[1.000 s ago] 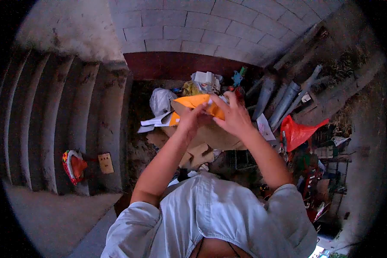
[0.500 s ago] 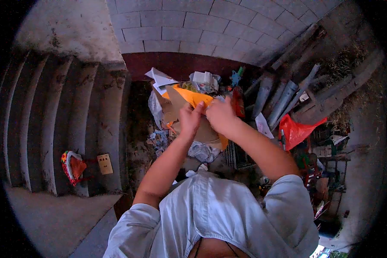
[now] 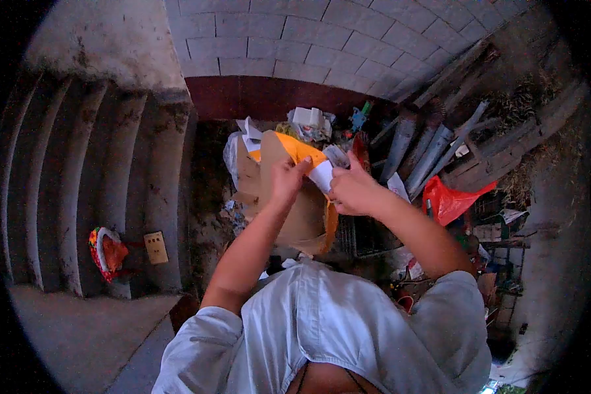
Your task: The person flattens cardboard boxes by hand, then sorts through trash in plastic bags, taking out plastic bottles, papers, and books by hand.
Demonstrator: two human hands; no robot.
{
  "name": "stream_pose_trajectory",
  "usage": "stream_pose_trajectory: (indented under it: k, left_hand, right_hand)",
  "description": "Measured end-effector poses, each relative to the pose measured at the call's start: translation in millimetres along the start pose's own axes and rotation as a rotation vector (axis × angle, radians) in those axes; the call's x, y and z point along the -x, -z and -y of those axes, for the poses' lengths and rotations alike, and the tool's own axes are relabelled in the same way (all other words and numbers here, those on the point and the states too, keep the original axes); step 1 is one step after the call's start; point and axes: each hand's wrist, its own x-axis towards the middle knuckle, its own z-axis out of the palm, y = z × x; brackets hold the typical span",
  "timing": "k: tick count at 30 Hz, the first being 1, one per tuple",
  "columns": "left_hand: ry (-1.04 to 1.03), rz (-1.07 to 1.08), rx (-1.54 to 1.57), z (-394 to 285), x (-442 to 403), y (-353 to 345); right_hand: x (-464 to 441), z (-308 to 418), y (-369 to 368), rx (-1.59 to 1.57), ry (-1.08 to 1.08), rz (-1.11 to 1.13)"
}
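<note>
A large brown piece of cardboard (image 3: 302,226) with an orange face (image 3: 295,147) is held up in front of my body. My left hand (image 3: 287,180) is closed on it, thumb on the orange side near the upper edge. My right hand (image 3: 356,188) pinches the same piece further right. Between the two hands a white strip (image 3: 321,176) shows beside the orange; whether it is a torn layer or separate paper, I cannot tell. Orange also hangs along the lower right edge. My fingertips are partly hidden.
Concrete steps (image 3: 79,197) on the left bear a red patterned item (image 3: 108,253) and a beige switch plate (image 3: 155,247). Scrap papers and plastic lie beyond the cardboard. Grey pipes (image 3: 429,157), planks and a red plastic bag (image 3: 450,200) are on the right. A block wall (image 3: 295,39) stands ahead.
My right hand has moved right and slightly down, away from my left. The white strip now shows between them. The cardboard has turned, with more of its brown side showing.
</note>
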Motion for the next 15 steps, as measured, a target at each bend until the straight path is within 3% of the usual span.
stream_pose_trajectory:
  k: [6, 9, 12, 15]
  left_hand:
    - [-0.125, -0.046, 0.027, -1, -1, -21]
    - [-0.106, -0.097, -0.018, 0, -10, -16]
    - [-0.061, -0.131, 0.011, -7, -16, -16]
    - [-0.068, -0.171, 0.041, -11, -17, -18]
  right_hand:
    - [-16, 34, 1, 0.355, -0.382, 0.177]
    - [-15, 29, -19, 0.414, -0.312, -0.045]
    - [-26, 34, -22, 0.461, -0.256, -0.008]
    - [-34, 34, -11, 0.437, -0.343, 0.023]
